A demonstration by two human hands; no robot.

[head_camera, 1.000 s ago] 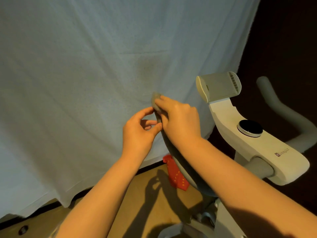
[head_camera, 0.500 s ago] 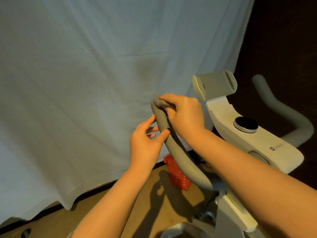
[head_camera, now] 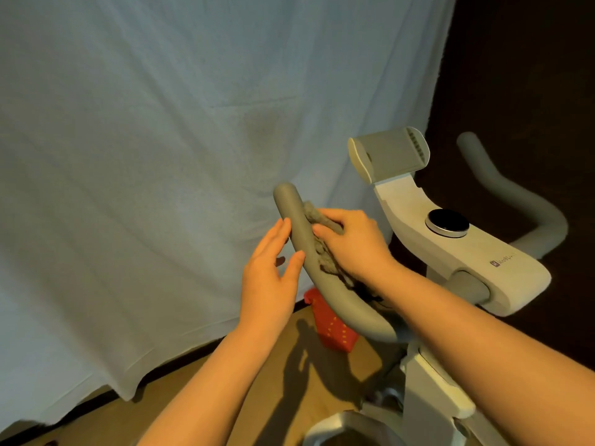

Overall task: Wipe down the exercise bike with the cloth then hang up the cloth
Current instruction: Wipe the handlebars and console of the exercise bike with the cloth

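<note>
The cloth (head_camera: 323, 235) — a grey, crumpled rag — sits bunched against the right side of the left handlebar (head_camera: 302, 252) of the exercise bike (head_camera: 457, 252), roughly midway along the bar's upper stretch. Your right hand (head_camera: 352, 246) grips it: the fingers curl over the wad and press it to the bar, with a loose tail of cloth hanging below the palm. Your left hand (head_camera: 270, 278) lies on the opposite, left side of the same bar, fingers straight and relaxed, the fingertips and the thumb touching the grey padding; it holds nothing.

The handlebar rises from near the bike's stem and curves up and away to a rounded end above both hands. To the right of it stands the white console arm with a round dark knob (head_camera: 447, 222) on top and a grey device holder (head_camera: 388, 154) at its far end. The right handlebar (head_camera: 515, 201) curves off at the far right, against a dark background.

Behind the left bar hangs a large pale sheet (head_camera: 161, 156), reaching nearly to the wooden floor (head_camera: 273, 397). A red patterned object (head_camera: 331, 326) rests on the floor below the bar — what it is cannot be told.
</note>
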